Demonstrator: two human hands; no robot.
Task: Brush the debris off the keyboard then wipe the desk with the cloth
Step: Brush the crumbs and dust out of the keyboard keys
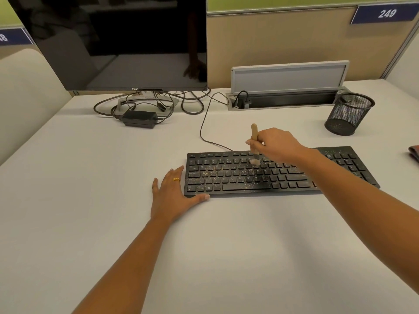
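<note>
A black Dell-style wired keyboard (229,179) lies on the white table (226,245), right of centre, with its long side running left to right. Pale debris (250,172) speckles the keys, thickest across the middle and left letter rows.

The right hand (277,143) reaches in from the right, over the keyboard's far rows, its fingers curled round the wooden handle of a small brush (254,132). The handle stands nearly upright and the pale bristles point down onto the upper key rows, blurred.

The left hand (172,197) lies flat on the table at the keyboard's near-left corner with its fingers straight and holding nothing. Its thumb runs along the near edge and its index finger lies just beside the left end. A gold ring (176,179) sits on one finger.

At the right edge of the view, well apart from the keyboard, a folded reddish cloth (414,154) lies on the table, mostly cut off.

At the far left stands a dark monitor (118,41), with loose cables and a black power adapter (140,118) by its foot. Right of it is an open cable box (288,87) with its grey lid raised, and a black mesh pen cup (348,114) stands at the far right.
</note>
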